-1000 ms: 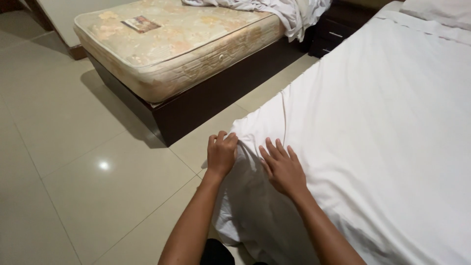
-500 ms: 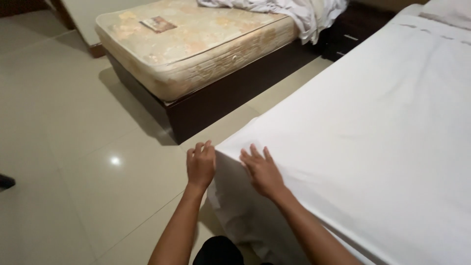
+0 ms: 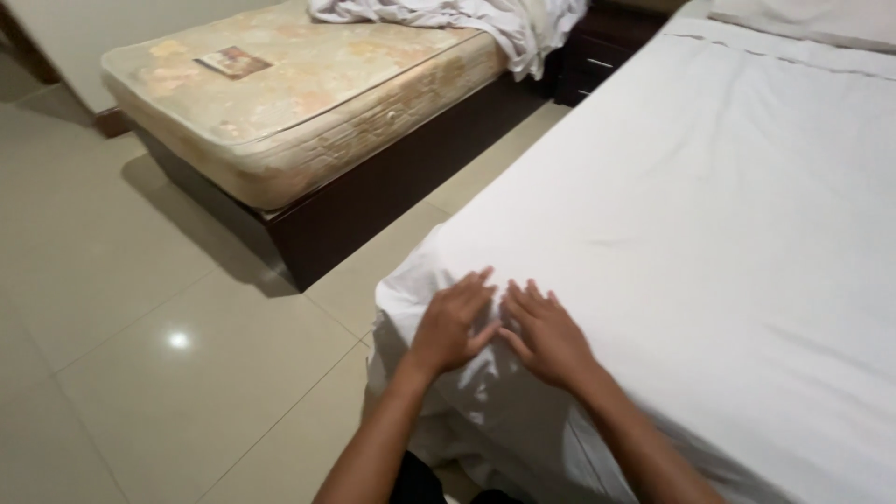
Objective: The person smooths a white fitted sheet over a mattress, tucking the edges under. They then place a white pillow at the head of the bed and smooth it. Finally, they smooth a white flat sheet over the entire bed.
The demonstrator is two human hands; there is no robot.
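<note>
So the smooth white cotton bed sheet point(image 3: 709, 215) covers the whole near bed, and its corner drapes over the mattress edge right in front of the person, bunched into a few soft folds going down toward the floor. Between this bed and the other one there's a lane of glossy beige floor tiles point(image 3: 159, 373), fairly open on the left side, narrowing as it runs up to the dark wooden nightstand point(image 3: 597, 56) at the far end.

Both hands are flat on the sheet at that corner. The left hand point(image 3: 453, 322) lies palm down with fingers spread, not gripping anything, just pressing the fabric. The right hand point(image 3: 546, 336) is the same, open and flat, just beside the left, thumbs nearly touching. Forearms come up from the bottom edge.

Across the gap sits a bare patterned cream mattress point(image 3: 299, 103) on a dark brown bed frame point(image 3: 373, 196), with a crumpled white pile of linen point(image 3: 457, 19) heaped on its far end and a small printed label point(image 3: 233, 63) on top.
</note>
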